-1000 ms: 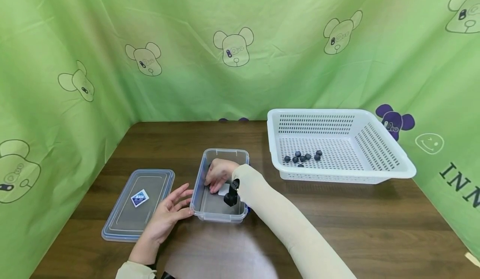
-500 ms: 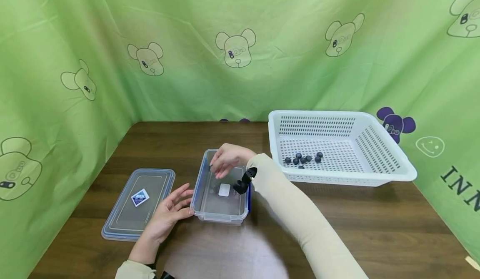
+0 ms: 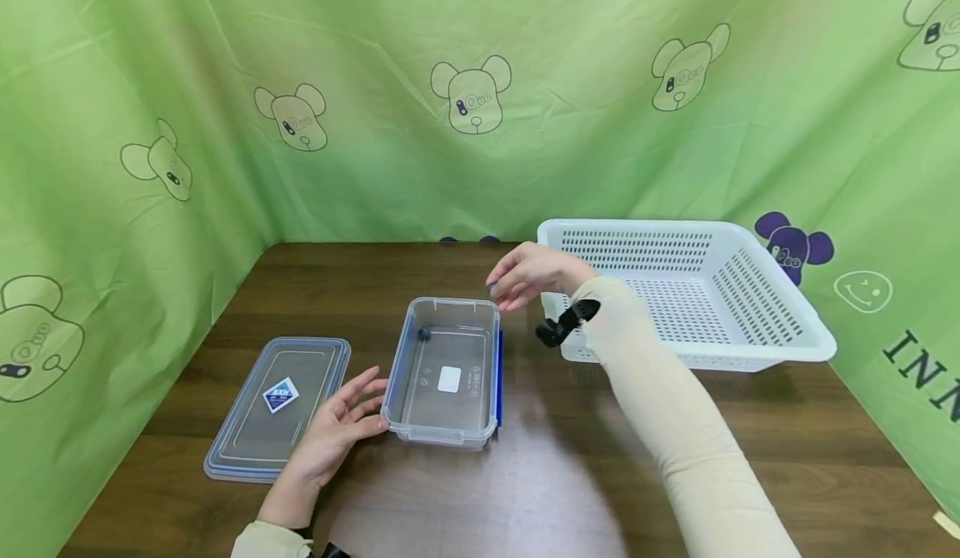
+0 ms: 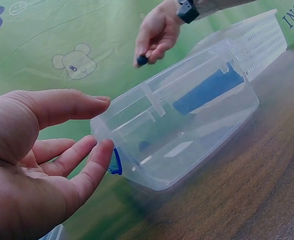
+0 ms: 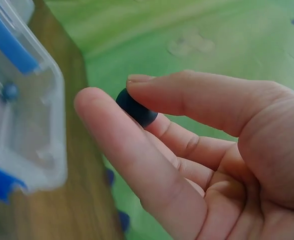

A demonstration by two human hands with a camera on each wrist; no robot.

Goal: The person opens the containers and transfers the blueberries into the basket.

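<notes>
A blueberry (image 5: 136,108) is pinched between the thumb and forefinger of my right hand (image 3: 531,274), which hovers between the clear plastic box (image 3: 442,434) and the white basket. Another blueberry (image 3: 424,334) lies inside the box, near its far left corner. The box stands uncovered, with a white label on its floor and blue clips on its sides. Beside its near left corner is my left hand (image 3: 341,424), fingers spread and relaxed, fingertips at the box wall. In the left wrist view, the left thumb (image 4: 74,107) is by the rim.
A white perforated basket (image 3: 765,349) stands at the back right; the right forearm covers part of its inside. To the left lies a clear lid (image 3: 247,445) with a blue edge and a diamond sticker. A green printed cloth (image 3: 375,183) rises behind the brown wooden table (image 3: 675,424).
My right hand has risen out of the box and moved right, towards the basket, with a blueberry pinched in it. The blueberry in the box is now uncovered. My left hand has stayed put.
</notes>
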